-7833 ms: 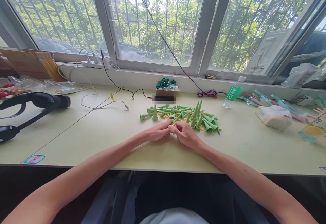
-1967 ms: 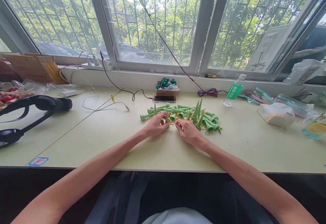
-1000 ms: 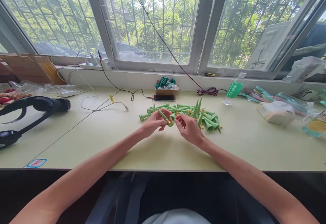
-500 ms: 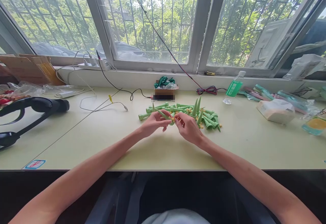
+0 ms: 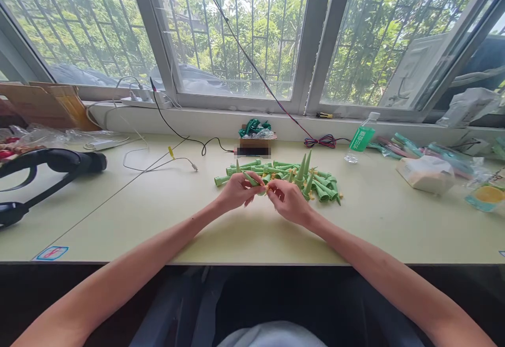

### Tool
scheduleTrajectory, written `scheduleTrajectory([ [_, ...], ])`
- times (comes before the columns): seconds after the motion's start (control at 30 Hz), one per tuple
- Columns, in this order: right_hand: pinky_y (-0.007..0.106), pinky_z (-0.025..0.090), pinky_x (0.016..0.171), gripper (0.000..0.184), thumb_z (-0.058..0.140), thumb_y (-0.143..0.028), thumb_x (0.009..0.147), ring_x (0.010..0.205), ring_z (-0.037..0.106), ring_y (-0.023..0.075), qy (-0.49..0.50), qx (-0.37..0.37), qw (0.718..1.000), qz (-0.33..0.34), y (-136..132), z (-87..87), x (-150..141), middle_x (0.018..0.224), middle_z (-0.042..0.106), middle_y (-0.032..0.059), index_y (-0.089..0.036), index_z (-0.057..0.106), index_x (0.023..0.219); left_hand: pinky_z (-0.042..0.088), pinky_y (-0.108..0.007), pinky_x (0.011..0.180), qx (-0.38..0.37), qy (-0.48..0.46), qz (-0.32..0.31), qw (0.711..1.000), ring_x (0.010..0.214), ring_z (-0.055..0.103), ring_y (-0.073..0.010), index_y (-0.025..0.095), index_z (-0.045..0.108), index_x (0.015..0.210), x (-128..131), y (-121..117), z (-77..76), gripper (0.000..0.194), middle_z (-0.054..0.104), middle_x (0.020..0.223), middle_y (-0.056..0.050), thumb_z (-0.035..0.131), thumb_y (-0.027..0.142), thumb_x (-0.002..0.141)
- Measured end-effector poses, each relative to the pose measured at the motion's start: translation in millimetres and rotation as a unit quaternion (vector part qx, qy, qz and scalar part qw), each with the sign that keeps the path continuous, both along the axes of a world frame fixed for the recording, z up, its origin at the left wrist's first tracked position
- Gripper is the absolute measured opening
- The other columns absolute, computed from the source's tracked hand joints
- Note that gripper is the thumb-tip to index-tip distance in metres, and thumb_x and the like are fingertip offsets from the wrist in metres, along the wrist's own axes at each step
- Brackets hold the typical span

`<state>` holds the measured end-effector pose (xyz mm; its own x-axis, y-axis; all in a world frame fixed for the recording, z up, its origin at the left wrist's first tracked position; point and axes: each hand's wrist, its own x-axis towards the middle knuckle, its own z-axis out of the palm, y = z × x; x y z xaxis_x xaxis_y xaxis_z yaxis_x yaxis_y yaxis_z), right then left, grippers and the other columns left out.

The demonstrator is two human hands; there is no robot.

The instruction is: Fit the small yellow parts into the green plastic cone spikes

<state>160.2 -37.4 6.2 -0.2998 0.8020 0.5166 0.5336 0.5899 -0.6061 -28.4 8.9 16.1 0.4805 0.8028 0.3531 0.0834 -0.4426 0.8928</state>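
Observation:
A heap of green plastic cone spikes [image 5: 311, 181] mixed with small yellow pieces lies on the pale green table [image 5: 158, 215], just beyond my hands. My left hand [image 5: 236, 192] is closed round one green spike [image 5: 251, 180], tip pointing up and left. My right hand [image 5: 290, 202] pinches a small yellow piece [image 5: 268, 188] against the spike's wide end. The two hands touch in front of the heap.
A black headset [image 5: 43, 171] lies at the far left. White and black cables [image 5: 158, 157] run from a power strip on the sill. A small box [image 5: 254, 144] sits behind the heap, a water bottle [image 5: 361, 142] and plastic bags [image 5: 426, 173] to the right.
My left hand picked a green spike from the heap and raised it. My right hand brought a yellow piece up to its end, and both hands drew slightly toward me.

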Motion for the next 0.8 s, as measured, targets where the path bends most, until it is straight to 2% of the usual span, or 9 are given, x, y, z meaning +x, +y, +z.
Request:
scheduleTrajectory([
  [0.17,0.024,0.044,0.059,0.014,0.049,-0.026,0.092,0.058,0.054,0.0118,0.025,-0.033,0.999,0.019,-1.0,-1.2,-0.5,0.072,0.062,0.0015,-0.017,0.06,0.091,0.037,-0.02,0.033,0.057,0.047,0.032,0.997,0.037,0.048,-0.0058,0.016,0.061,0.075,1.1,-5.4,2.9,0.027,0.057,0.066,0.0,0.073,0.039,0.078],
  [0.4,0.024,0.044,0.058,0.015,0.05,-0.027,0.093,0.057,0.053,0.0118,0.017,-0.042,0.999,0.031,-1.8,-2.2,-1.0,0.069,0.059,0.0007,-0.017,0.06,0.089,0.044,-0.021,0.037,0.117,0.069,0.023,0.99,0.042,0.051,-0.0061,0.016,0.06,0.071,-0.3,-6.7,2.8,0.021,0.058,0.074,-0.001,0.068,0.033,0.082],
  [0.8,0.023,0.04,0.06,0.013,0.05,-0.025,0.091,0.058,0.05,0.0116,-0.011,-0.021,1.0,0.011,1.6,-4.1,-0.7,0.071,0.06,0.0007,-0.017,0.06,0.089,0.038,-0.019,0.032,0.082,0.088,0.027,0.992,0.039,0.05,-0.0059,0.015,0.06,0.074,0.8,-5.4,1.4,0.024,0.058,0.071,0.0,0.068,0.037,0.081],
])
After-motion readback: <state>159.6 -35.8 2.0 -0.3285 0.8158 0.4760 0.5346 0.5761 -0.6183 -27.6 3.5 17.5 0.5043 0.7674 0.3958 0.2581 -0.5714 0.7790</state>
